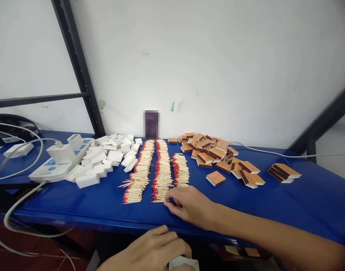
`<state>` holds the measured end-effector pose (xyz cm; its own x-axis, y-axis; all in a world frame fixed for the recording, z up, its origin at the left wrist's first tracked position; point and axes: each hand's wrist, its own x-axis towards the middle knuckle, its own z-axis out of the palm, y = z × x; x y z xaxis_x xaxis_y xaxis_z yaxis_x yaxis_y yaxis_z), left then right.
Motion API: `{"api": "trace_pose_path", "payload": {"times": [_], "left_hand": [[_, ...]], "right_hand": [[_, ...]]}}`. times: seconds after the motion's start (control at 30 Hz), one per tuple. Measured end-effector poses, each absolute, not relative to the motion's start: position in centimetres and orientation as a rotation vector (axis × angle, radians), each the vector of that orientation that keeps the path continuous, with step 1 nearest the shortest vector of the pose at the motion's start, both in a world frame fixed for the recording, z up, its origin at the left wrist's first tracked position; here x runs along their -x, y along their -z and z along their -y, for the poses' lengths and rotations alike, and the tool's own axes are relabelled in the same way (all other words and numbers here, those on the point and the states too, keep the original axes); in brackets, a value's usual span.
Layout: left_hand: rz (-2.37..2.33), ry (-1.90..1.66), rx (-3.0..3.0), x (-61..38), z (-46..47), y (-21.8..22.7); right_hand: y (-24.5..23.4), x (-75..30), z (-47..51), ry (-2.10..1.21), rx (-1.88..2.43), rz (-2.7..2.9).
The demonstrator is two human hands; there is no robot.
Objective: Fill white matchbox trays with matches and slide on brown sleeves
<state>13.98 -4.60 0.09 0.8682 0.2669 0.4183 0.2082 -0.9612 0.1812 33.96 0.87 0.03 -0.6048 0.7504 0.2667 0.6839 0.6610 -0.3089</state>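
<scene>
My left hand (154, 248) is closed around a white matchbox tray (184, 262) at the bottom of the view, below the table's front edge. What lies inside the tray I cannot make out. Thumb and fingers of my right hand (186, 205) pinch matches at the near end of the middle row of matches (162, 169). Left of it runs another long row of matches (142, 169), a few of them sticking out sideways. A shorter row (180, 167) lies just beyond my right hand. The match heads are red and point left.
White trays (104, 154) are heaped on the left beside a power strip (52, 167) with chargers and cables. Orange-brown matchboxes (214, 152) pile up right of the matches, with a small group (284, 172) farther right. A blurred-out dark rectangle (151, 124) stands against the wall.
</scene>
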Motion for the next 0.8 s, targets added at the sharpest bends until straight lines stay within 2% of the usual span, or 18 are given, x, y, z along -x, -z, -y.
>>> {"api": "trace_pose_path", "payload": {"times": [0.37,0.6,0.8], "left_hand": [[-0.455,-0.655,-2.884,-13.3,4.4,-1.1],[-0.867,-0.967,-2.645,-14.3,3.7,-0.2],[-1.022,-0.735,-2.608,-14.8,3.2,-0.2]], "right_hand": [[-2.4,-34.8,-0.8,-0.519,1.254,2.556],[-4.1,-36.8,-0.7,-0.648,1.234,2.681],[-4.2,-38.8,-0.7,-0.665,1.304,2.674]]}}
